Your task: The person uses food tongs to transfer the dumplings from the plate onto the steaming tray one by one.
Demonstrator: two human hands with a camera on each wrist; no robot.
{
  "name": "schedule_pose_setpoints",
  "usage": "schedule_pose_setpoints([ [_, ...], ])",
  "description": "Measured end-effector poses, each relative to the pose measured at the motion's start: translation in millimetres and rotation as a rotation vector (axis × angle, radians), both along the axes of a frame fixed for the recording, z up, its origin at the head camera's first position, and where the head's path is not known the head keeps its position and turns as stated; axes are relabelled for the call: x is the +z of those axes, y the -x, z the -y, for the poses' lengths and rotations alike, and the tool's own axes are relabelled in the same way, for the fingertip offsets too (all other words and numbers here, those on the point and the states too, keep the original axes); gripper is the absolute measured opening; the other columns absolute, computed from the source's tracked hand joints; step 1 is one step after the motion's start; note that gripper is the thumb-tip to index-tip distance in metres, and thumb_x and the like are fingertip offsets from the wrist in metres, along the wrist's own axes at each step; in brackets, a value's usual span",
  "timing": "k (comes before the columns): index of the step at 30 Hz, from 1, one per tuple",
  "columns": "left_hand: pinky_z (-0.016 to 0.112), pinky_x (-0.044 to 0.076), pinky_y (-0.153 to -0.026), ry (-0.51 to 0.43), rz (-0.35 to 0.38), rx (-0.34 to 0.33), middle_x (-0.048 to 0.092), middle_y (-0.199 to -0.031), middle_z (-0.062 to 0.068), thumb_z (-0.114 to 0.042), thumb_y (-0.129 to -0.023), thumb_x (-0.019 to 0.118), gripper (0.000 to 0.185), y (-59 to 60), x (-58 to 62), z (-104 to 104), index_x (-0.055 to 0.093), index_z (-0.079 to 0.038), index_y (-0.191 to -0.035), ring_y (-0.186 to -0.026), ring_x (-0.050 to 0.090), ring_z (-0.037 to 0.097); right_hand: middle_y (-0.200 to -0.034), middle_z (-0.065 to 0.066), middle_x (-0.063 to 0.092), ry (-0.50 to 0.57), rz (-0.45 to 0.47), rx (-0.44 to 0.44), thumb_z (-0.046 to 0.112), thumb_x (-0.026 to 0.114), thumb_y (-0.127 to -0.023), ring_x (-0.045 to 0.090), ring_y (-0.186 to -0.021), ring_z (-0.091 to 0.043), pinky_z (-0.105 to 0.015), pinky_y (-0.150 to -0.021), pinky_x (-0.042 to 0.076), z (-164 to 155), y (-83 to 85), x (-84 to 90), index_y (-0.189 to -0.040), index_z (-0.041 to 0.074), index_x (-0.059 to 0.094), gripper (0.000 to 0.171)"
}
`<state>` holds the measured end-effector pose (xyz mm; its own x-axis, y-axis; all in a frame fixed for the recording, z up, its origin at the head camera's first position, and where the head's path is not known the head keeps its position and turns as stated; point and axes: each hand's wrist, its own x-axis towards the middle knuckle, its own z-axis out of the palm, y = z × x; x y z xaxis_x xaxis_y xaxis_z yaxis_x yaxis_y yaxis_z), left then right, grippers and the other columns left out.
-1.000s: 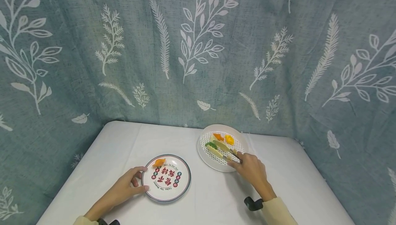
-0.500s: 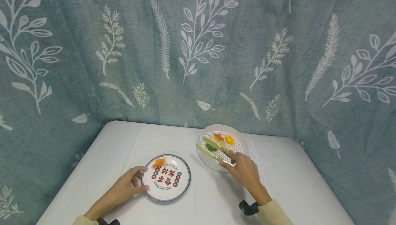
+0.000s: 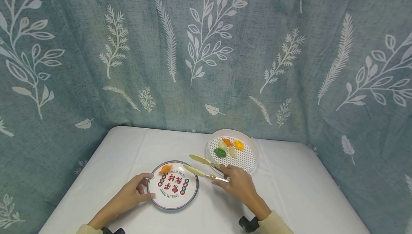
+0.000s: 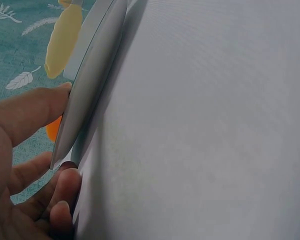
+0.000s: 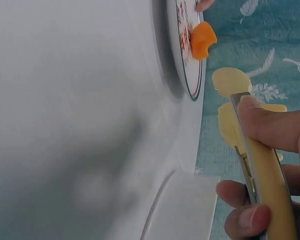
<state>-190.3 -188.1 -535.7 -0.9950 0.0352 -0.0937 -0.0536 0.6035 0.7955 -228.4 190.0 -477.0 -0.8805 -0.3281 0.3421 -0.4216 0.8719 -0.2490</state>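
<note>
My left hand [image 3: 133, 194] holds the near-left rim of a round plate [image 3: 190, 191] with red lettering and a dark-edged rim. In the left wrist view, some of its fingers curl below the edge of that plate. An orange dumpling-shaped piece [image 3: 165, 169] lies near the plate's far-left rim. My right hand [image 3: 238, 184] grips metal tongs [image 3: 209, 175] with pale yellow tips. The tongs' arms are apart, with nothing seen between them, and their tips reach above the plate's right rim. In the right wrist view, thumb and fingers wrap the tongs' handle [image 5: 270, 185].
A round white dish [image 3: 254, 153] with a perforated insert stands at the back right. It bears a green piece [image 3: 220, 152], an orange piece [image 3: 227, 142], a yellow piece [image 3: 239, 145] and pale pieces [image 3: 232, 152]. A patterned curtain [image 3: 180, 112] hangs behind the white table [image 3: 128, 144].
My right hand has carried the tongs leftward and nearer, from over the perforated dish to the plate's right rim. The left hand and the plate have stayed in place.
</note>
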Motion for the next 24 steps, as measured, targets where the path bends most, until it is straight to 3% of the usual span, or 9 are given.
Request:
schedule_pose_setpoints([
  [14, 0.034, 0.043, -0.069, 0.014, 0.011, 0.009, 0.059, -0.114, 0.001, -0.039, -0.072, 0.093, 0.081, 1.2, 0.0, -1, 0.057, -0.014, -0.141, -0.085, 0.049, 0.017, -0.075, 0.010, 0.056, -0.032, 0.015, 0.117, 0.054, 0.082, -0.081, 0.041, -0.060, -0.006, -0.023, -0.052, 0.036, 21, -4.4, -3.3, -0.124, 0.014, 0.076, 0.059],
  [24, 0.033, 0.043, -0.067, -0.001, -0.011, -0.007, 0.059, -0.113, 0.001, -0.036, -0.073, 0.093, 0.079, 0.2, -0.7, 0, 0.058, -0.013, -0.140, -0.085, 0.049, 0.017, -0.076, 0.007, 0.059, -0.030, 0.000, 0.145, 0.053, 0.085, -0.079, 0.041, -0.061, -0.006, -0.023, -0.053, 0.035, 31, -2.6, -9.0, -0.127, 0.014, 0.075, 0.062],
])
